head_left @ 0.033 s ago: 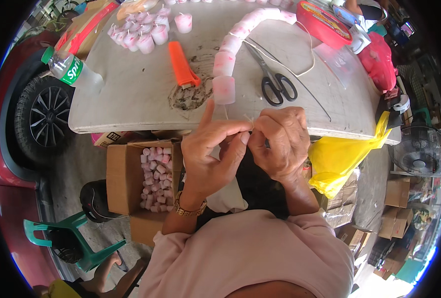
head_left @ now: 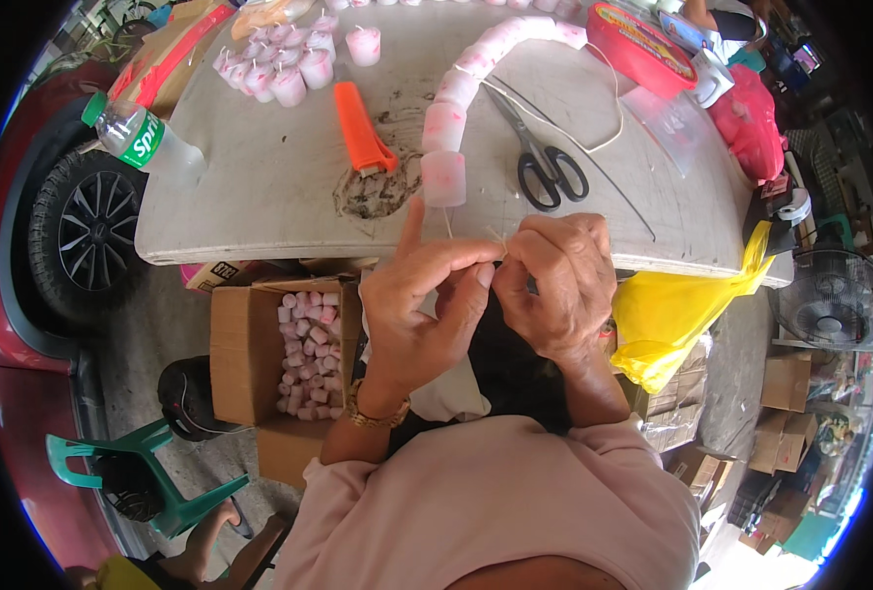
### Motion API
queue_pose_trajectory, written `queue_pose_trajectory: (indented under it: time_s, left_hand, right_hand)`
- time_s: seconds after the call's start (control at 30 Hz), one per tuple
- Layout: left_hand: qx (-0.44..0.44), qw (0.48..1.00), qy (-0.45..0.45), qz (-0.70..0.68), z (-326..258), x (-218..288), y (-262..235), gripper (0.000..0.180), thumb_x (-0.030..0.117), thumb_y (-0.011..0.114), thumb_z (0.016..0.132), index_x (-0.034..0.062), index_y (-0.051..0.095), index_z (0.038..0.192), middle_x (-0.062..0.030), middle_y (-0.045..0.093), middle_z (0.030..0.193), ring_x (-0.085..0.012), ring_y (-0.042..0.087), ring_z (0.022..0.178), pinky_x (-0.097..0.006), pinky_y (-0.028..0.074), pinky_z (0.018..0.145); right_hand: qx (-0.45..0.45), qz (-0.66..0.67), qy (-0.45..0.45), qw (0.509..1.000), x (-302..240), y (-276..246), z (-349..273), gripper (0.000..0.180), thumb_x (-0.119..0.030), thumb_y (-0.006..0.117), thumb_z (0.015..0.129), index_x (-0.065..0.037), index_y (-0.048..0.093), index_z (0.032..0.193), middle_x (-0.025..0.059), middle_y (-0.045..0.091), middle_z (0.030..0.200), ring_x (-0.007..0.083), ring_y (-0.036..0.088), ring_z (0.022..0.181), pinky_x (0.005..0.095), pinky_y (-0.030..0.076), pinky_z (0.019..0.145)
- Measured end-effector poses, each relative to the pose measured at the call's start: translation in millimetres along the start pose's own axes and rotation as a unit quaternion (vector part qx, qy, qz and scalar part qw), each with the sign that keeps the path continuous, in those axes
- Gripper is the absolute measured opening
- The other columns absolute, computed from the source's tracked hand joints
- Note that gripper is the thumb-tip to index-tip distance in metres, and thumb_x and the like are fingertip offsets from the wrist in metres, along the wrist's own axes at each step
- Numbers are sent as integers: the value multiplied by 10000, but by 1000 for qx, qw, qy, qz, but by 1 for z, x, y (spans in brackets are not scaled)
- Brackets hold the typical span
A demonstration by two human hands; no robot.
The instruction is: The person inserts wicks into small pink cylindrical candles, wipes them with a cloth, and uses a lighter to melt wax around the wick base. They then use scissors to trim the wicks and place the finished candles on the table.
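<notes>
At the table's front edge, my left hand (head_left: 412, 320) and my right hand (head_left: 554, 285) meet fingertip to fingertip. Both pinch the thin pale string (head_left: 448, 222), whose frayed end sticks up between them. That string comes out of the nearest piece in a curved row of strung pink-and-white candles (head_left: 444, 179) lying beyond my hands. From the row's far end, the string loops back over black-handled scissors (head_left: 552, 177) and a long thin metal rod (head_left: 609, 182). An orange cutter (head_left: 362, 128) lies left of the row.
Wicked candles (head_left: 288, 86) cluster at the table's (head_left: 250, 197) far left, near a plastic bottle (head_left: 146, 133). A red tub (head_left: 638, 47) sits far right. Below are a carton (head_left: 235, 344) of candle pieces and a yellow bag (head_left: 663, 320). Someone's leg (head_left: 210, 536) shows by a green chair (head_left: 156, 472).
Both hands have shifted very slightly to the right, still pinching the string. The strung row and the tools have stayed in place.
</notes>
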State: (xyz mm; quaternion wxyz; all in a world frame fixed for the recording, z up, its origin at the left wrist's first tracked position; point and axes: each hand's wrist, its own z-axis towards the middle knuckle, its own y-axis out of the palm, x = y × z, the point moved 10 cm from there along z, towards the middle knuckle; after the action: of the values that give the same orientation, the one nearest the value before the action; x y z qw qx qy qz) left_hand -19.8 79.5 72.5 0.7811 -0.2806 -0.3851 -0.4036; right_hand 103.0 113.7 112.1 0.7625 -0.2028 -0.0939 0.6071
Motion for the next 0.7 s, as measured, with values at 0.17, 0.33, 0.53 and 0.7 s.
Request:
queue_pose_trajectory:
  time_s: [0.17,0.33,0.53,0.7]
  left_hand:
    - [7,999,39,27,0,6,7,271,-89,567,776,24,687,990,-51,641,687,-157,565,536,-523,242,1122]
    - [-13,998,46,52,-2,8,11,339,-106,537,761,36,693,1027,-50,633,674,-188,571,533,-535,206,1132]
    - [15,998,-29,62,-5,-10,-9,259,-85,549,801,38,683,986,-1,519,555,-102,434,453,-512,251,1125]
    - [38,998,-31,44,-7,-15,-12,181,-38,583,842,50,672,972,33,465,515,-67,371,458,-492,274,1119]
  right_hand:
    - [21,-8,11,1000,6,-2,-2,331,54,668,597,-40,607,909,53,600,860,212,549,661,335,421,628]
    - [23,-24,12,999,10,-5,-5,331,65,650,591,-37,602,903,67,599,845,230,552,678,333,426,617]
    - [34,-40,106,993,37,-24,-2,291,108,603,637,-16,570,898,103,604,835,266,576,700,335,469,635]
    - [-53,164,193,966,31,-4,-6,272,74,668,714,-18,585,956,121,614,889,271,605,761,334,507,680]
